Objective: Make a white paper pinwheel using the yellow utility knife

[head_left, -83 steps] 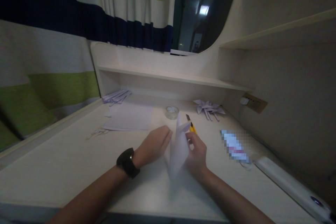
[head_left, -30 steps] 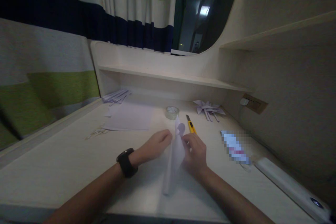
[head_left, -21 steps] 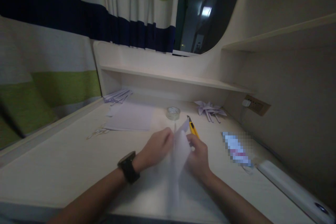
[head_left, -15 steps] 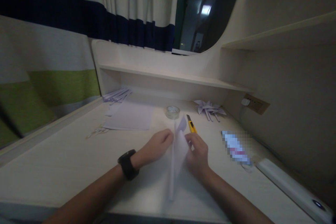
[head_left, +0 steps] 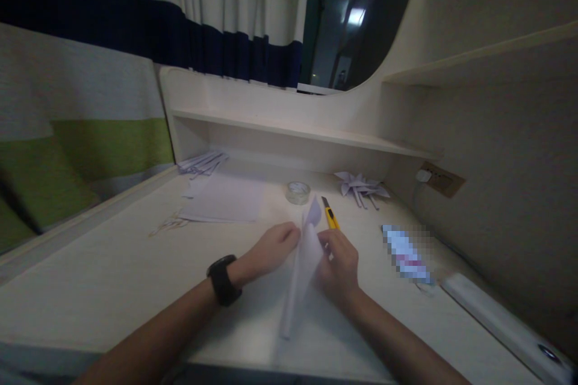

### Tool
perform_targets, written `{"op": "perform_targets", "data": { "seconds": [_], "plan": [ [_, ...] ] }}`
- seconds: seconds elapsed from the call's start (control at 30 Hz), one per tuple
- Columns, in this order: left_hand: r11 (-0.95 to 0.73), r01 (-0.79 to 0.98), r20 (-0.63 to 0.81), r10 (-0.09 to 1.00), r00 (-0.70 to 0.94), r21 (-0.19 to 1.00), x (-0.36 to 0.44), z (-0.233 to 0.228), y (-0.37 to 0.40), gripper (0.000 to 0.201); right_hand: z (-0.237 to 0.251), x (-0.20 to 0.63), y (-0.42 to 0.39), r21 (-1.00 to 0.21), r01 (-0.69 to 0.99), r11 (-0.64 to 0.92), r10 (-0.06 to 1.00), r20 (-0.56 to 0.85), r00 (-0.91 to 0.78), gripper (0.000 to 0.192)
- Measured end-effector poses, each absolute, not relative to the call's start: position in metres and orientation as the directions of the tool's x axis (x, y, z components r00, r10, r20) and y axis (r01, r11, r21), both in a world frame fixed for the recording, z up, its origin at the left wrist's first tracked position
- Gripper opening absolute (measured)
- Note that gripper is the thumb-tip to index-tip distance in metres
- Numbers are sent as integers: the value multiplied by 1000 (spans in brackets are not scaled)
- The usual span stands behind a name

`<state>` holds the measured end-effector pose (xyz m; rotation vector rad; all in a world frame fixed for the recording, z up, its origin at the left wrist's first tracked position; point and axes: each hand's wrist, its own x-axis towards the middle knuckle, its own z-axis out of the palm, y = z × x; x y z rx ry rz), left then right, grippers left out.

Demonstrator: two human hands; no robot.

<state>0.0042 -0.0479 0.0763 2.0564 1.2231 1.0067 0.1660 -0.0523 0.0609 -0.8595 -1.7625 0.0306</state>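
Observation:
My left hand (head_left: 276,246), with a black watch (head_left: 224,280) on its wrist, is closed around a thin rolled paper stick (head_left: 291,301). The stick slants down toward the front of the desk. Fingers of my right hand (head_left: 338,261) pinch the edge of a folded white paper pinwheel (head_left: 309,246), right beside the stick. One curled blade points up and away from me. Whether stick and pinwheel are joined is hidden by my fingers. Just beyond the right hand lies a yellow utility knife (head_left: 332,216), and a roll of clear tape (head_left: 298,192) stands farther back.
Finished paper pinwheels (head_left: 359,186) lie at the back right. Sheets of paper (head_left: 223,197), several paper sticks (head_left: 203,162) and some thin loose strips (head_left: 167,224) are at the left. A blurred-out phone (head_left: 406,255) and a long white lamp-like bar (head_left: 501,322) lie at the right.
The lower end of the paper stick has swung a little left, so it slants more. Both hands keep nearly the same places and grips.

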Motion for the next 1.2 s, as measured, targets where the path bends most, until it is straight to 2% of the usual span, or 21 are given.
{"op": "perform_targets", "data": {
  "seconds": [0.1, 0.17, 0.23, 0.37, 0.57, 0.83, 1.1, 1.2],
  "plan": [
    [-523, 586, 430, 850, 304, 619, 3, 76, -51, 28, 61, 164, -53, -630, 474, 616, 729, 683, -41, 10],
    [-556, 622, 468, 824, 320, 552, 1, 76, -52, 27, 61, 163, -54, -735, 399, 548, 807, 590, -20, 12],
    [-560, 628, 478, 819, 319, 540, 0, 77, -53, 29, 61, 163, -54, -760, 360, 542, 819, 573, -24, 12],
    [-576, 628, 478, 808, 344, 523, 0, 76, -52, 29, 61, 163, -55, -709, 390, 588, 776, 631, -23, 11],
    [-622, 712, 515, 748, 418, 326, 1, 76, -52, 30, 56, 162, -51, -832, 274, 482, 866, 500, -8, 12],
    [-572, 747, 559, 761, 328, 340, 2, 65, -49, 31, 60, 159, -55, -787, 334, 518, 836, 549, -3, 13],
    [-596, 726, 523, 763, 380, 344, 3, 65, -49, 32, 54, 158, -54, -825, 268, 498, 859, 512, -20, 13],
    [-569, 708, 511, 792, 334, 418, 3, 67, -52, 30, 54, 159, -54, -816, 299, 495, 855, 518, -1, 13]
  ]
}}
